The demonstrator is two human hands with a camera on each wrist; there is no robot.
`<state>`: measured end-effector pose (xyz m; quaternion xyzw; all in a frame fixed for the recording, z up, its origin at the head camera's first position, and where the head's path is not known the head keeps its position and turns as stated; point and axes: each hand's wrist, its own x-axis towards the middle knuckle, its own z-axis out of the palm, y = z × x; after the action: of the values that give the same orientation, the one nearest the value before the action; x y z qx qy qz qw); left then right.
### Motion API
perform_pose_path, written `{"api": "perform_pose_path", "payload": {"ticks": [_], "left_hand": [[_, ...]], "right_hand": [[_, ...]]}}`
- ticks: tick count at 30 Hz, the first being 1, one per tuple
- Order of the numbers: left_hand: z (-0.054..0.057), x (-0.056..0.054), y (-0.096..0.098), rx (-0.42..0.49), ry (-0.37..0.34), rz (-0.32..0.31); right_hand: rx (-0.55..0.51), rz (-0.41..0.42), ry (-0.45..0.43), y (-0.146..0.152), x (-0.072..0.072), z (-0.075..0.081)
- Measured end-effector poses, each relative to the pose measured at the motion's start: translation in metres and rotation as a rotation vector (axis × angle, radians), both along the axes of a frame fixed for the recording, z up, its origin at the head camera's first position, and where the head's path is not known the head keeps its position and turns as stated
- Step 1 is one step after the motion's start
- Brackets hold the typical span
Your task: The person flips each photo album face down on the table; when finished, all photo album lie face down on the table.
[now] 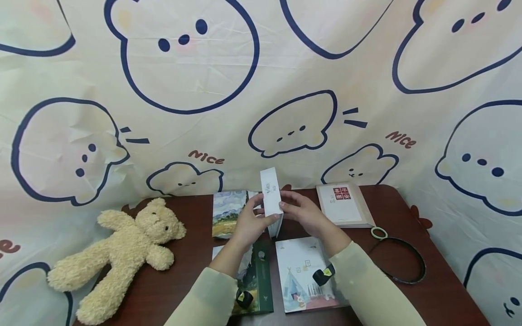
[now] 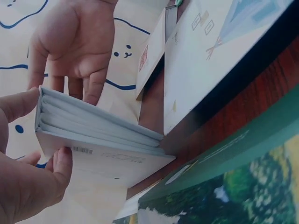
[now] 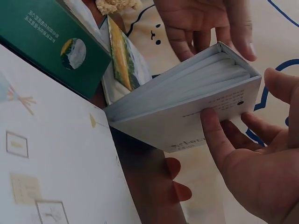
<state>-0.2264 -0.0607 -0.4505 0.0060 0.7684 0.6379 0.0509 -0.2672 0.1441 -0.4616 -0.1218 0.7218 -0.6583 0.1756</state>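
A thick white book point(image 1: 271, 192) stands upright on its end, spine turned toward me, held between my two hands. My left hand point(image 1: 253, 219) grips it from the left, with the thumb across the lower spine and fingers point(image 2: 63, 161) along the cover with the barcode. From the other side my right hand point(image 1: 306, 213) holds it, thumb by the spine and fingers point(image 3: 215, 128) on the printed cover. The pages point(image 3: 187, 79) fan slightly apart between the covers. Below the hands lie a green book point(image 1: 263, 276) and a white picture book point(image 1: 297, 253) with a tent drawing.
A landscape-painted book point(image 1: 226, 215) lies behind my left hand. At the back right is a book with red characters point(image 1: 342, 208), with a black hoop point(image 1: 422, 262) and pale green ring point(image 1: 378, 233) in front. A teddy bear point(image 1: 126, 253) lies at left on the brown table point(image 1: 179, 280).
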Motion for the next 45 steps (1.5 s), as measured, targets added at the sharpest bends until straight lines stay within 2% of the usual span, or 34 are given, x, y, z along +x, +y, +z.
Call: {"api": "perform_pose_path", "payload": {"ticks": [6,18,26,35,45], "left_hand": [[-0.009,-0.003,0.004,0.024,0.0,-0.039],[-0.023,-0.006,0.017,0.035,-0.009,-0.087],[-0.029,-0.006,0.021,-0.006,-0.066,-0.106],[-0.034,-0.007,0.022,0.009,-0.123,-0.127],[-0.042,-0.008,0.025,-0.023,-0.145,-0.129]], "right_hand": [[0.042,-0.015,0.016,0.005,0.0,0.004],[0.061,-0.044,-0.005,0.018,-0.004,-0.001],[0.06,-0.054,-0.028,0.031,-0.005,-0.007],[0.111,-0.093,-0.038,0.047,-0.009,-0.014],[0.171,-0.139,-0.046,0.059,-0.008,-0.018]]}}
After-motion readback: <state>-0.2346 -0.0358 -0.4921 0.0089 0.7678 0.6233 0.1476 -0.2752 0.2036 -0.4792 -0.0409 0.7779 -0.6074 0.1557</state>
